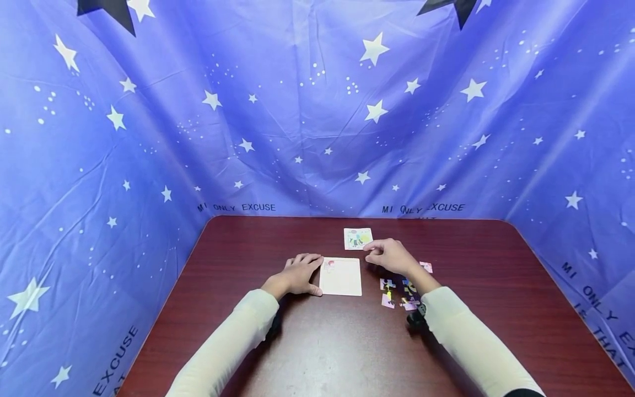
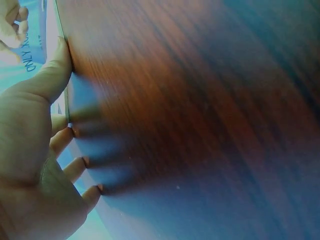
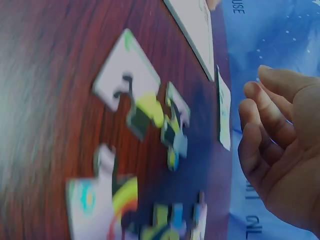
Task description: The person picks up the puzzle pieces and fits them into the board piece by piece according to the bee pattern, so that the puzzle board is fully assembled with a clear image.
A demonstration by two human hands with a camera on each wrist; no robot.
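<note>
Two hands, left (image 1: pixel 297 274) touching board (image 1: pixel 341 277) (right (image 1: pixel 392 256) empty)

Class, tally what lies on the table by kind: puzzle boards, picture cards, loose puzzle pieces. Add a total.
Puzzle board: 1
Picture card: 1
Loose puzzle pieces: 5 that can be made out; the right forearm may hide more
Total: 7

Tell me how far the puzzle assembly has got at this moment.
Barely begun. The puzzle board shows one piece placed in its top-left corner. The left hand steadies the board's edge; the right hand hovers empty near the reference picture. The loose pieces on the table remain unplaced.
</note>
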